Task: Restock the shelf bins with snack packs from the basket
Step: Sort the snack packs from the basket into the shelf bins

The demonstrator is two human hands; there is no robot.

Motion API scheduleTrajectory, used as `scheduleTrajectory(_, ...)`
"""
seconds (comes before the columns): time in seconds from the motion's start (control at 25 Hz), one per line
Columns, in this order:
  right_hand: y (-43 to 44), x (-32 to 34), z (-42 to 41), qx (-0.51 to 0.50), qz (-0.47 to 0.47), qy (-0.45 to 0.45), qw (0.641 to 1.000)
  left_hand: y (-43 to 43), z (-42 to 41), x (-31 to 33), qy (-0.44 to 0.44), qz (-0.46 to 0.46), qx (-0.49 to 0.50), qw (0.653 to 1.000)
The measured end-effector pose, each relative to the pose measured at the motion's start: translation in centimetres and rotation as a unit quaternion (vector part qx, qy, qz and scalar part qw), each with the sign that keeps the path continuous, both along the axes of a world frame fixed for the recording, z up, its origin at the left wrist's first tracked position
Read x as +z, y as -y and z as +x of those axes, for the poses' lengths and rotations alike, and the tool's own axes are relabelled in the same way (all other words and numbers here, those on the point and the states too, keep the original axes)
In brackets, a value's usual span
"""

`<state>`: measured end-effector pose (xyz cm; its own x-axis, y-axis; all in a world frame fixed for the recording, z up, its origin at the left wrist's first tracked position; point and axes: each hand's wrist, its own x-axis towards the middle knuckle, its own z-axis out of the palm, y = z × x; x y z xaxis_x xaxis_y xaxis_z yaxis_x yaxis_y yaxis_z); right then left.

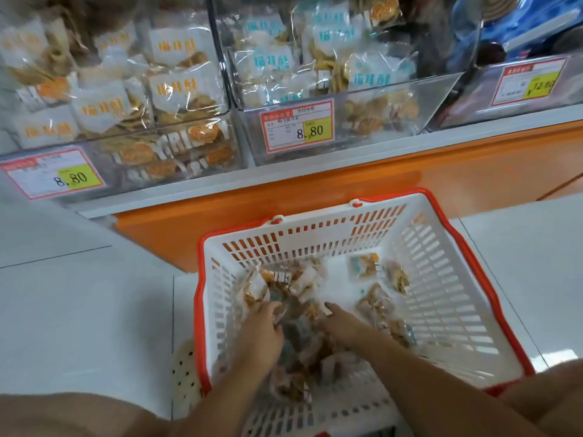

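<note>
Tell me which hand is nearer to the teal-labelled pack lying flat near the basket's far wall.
Right. The right hand is on the person's side of the teal-labelled pack, slightly to its left; the left hand is farther left, on the pile of packs.

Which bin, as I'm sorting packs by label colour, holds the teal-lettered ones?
The middle bin, with the central 8.80 price tag: teal lettering there, orange lettering in the left bin.

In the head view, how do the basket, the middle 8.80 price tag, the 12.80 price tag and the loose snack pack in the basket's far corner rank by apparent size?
1. basket, by far the largest.
2. middle 8.80 price tag and 12.80 price tag: about alike, so unranked.
3. loose snack pack, smallest.
</note>
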<state>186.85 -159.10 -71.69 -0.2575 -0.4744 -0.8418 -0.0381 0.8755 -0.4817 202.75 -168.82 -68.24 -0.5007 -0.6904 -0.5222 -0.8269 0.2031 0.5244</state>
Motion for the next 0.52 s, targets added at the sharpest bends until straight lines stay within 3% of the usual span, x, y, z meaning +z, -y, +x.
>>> scheduleTrajectory(0.28,0.5,1.0,1.1,-0.050,-0.033,0.016,0.998,-0.5,0.0,-0.1,-0.002,-0.001,-0.024,1.000)
scheduleTrajectory(0.4,0.2,2.6,0.3,-0.128,-0.080,0.031,0.988,-0.5,-0.6,1.0,-0.040,0.034,0.036,0.998)
scheduleTrajectory(0.52,0.2,5.4,-0.8,-0.260,-0.167,0.147,0.940,0.0,-1.5,2.2,-0.108,0.104,0.143,0.978)
